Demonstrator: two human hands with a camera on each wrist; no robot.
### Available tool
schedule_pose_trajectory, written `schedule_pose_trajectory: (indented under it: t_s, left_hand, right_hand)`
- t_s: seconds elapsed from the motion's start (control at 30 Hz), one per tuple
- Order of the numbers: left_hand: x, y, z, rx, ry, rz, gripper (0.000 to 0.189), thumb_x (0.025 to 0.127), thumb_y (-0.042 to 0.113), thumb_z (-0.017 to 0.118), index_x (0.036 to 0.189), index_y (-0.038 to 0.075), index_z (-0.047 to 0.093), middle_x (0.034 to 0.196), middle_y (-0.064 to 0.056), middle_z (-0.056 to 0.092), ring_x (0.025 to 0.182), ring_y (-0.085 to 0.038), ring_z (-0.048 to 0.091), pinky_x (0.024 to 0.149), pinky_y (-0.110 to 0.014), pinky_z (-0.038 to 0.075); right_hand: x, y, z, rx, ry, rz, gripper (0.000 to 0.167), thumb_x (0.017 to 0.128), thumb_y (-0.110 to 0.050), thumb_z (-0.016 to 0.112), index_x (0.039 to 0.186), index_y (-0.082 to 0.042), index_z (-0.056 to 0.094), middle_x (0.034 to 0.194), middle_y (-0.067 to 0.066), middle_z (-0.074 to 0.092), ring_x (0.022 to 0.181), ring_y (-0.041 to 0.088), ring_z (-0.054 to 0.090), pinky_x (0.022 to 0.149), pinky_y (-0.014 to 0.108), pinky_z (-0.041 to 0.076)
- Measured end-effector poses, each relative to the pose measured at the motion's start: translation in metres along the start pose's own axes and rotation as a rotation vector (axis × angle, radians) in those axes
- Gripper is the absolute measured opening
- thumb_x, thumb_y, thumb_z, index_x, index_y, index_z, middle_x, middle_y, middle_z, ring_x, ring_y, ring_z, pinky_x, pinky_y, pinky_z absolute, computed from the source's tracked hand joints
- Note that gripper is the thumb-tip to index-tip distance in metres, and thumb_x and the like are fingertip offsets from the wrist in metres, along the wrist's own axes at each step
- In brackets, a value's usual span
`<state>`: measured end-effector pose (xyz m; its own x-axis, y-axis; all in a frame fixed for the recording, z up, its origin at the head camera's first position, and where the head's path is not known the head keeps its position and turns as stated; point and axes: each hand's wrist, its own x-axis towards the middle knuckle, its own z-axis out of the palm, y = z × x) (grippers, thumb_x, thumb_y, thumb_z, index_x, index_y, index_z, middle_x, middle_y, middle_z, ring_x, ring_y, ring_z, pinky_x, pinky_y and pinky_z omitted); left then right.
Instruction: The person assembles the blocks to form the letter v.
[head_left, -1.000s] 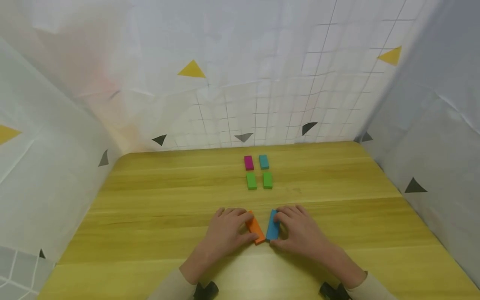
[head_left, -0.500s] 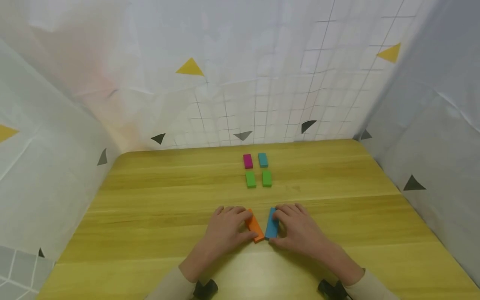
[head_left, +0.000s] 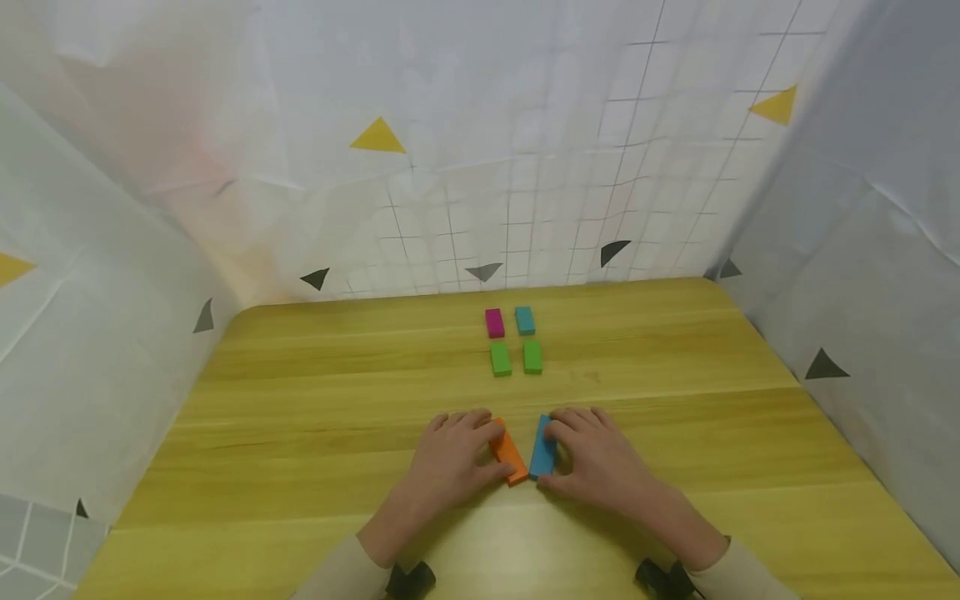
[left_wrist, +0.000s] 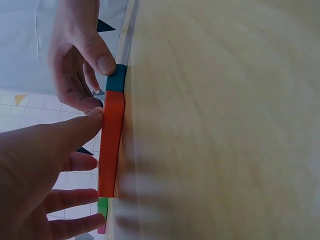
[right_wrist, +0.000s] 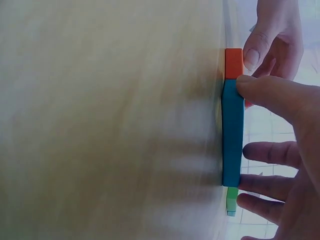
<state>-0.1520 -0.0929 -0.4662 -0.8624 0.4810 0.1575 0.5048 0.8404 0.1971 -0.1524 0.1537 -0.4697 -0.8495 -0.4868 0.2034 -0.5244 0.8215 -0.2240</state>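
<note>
On the table just in front of the person, an orange block (head_left: 509,454) and a blue block (head_left: 543,450) lie flat, angled like a V with their near ends meeting. The left hand (head_left: 452,458) holds the orange block lengthwise, thumb at its near end and fingertips toward its far end. In the same way the right hand (head_left: 603,462) spans the blue block from its right side. The left wrist view shows the orange block (left_wrist: 111,145) lying along the tabletop with the thumb on its upper edge. In the right wrist view the blue block (right_wrist: 232,132) sits likewise under thumb and fingertips.
Farther back stand two rows of smaller blocks: a magenta block (head_left: 495,323) beside a teal block (head_left: 525,321), then a left green block (head_left: 501,359) and a right green block (head_left: 532,357). White sheets (head_left: 465,200) with triangles enclose the wooden table (head_left: 300,417).
The hands and both held blocks stay in place relative to the table. Only the head view has shifted slightly.
</note>
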Motion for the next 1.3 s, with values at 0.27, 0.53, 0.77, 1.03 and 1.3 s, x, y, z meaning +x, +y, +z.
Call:
schedule_pose_trajectory:
  t_s: [0.27,0.53,0.77,1.03,1.3]
  left_hand:
    - [-0.002,0.0018,0.0011,0.049,0.06,0.009,0.042,0.082,0.063,0.069,0.106,0.028,0.067,0.125,0.002,0.064,0.115,-0.024,0.062,0.102,-0.051,0.048]
    - [-0.0027,0.0037,0.0001,0.057,0.069,0.023,0.037,0.083,0.061,0.07,0.097,0.026,0.069,0.114,0.005,0.063,0.11,-0.018,0.062,0.101,-0.043,0.048]
    - [-0.0024,0.0052,-0.0021,0.061,0.036,0.021,0.033,0.086,0.058,0.068,0.095,0.026,0.071,0.115,0.007,0.066,0.115,-0.016,0.061,0.106,-0.043,0.046]
    - [-0.0026,0.003,-0.0004,0.079,0.052,0.047,0.028,0.09,0.052,0.066,0.099,0.027,0.072,0.116,0.007,0.066,0.115,-0.017,0.062,0.106,-0.045,0.046]
    - [-0.0026,0.0016,0.0004,0.087,0.113,0.065,0.017,0.092,0.042,0.066,0.098,0.026,0.071,0.114,0.007,0.067,0.112,-0.017,0.063,0.104,-0.044,0.047]
  right_hand:
    - [0.0004,0.0023,-0.002,0.018,-0.018,0.008,0.052,0.073,-0.058,0.08,0.109,-0.022,0.069,0.136,0.005,0.061,0.13,0.029,0.054,0.112,0.057,0.036]
    - [0.0008,0.0049,-0.0024,0.073,-0.03,0.029,0.04,0.079,-0.049,0.079,0.108,-0.022,0.07,0.139,0.007,0.06,0.134,0.032,0.051,0.113,0.059,0.034]
    - [0.0011,0.0074,-0.0014,0.088,0.003,0.009,0.031,0.081,-0.037,0.079,0.106,-0.022,0.071,0.135,0.006,0.063,0.132,0.031,0.053,0.113,0.058,0.035]
    - [0.0018,0.0097,-0.0004,0.108,0.024,-0.012,0.023,0.082,-0.03,0.078,0.103,-0.022,0.071,0.133,0.006,0.065,0.13,0.031,0.055,0.111,0.057,0.037]
    - [0.0028,0.0104,-0.0007,0.154,0.024,-0.012,0.018,0.085,-0.025,0.076,0.101,-0.02,0.071,0.135,0.009,0.063,0.131,0.033,0.054,0.113,0.058,0.035]
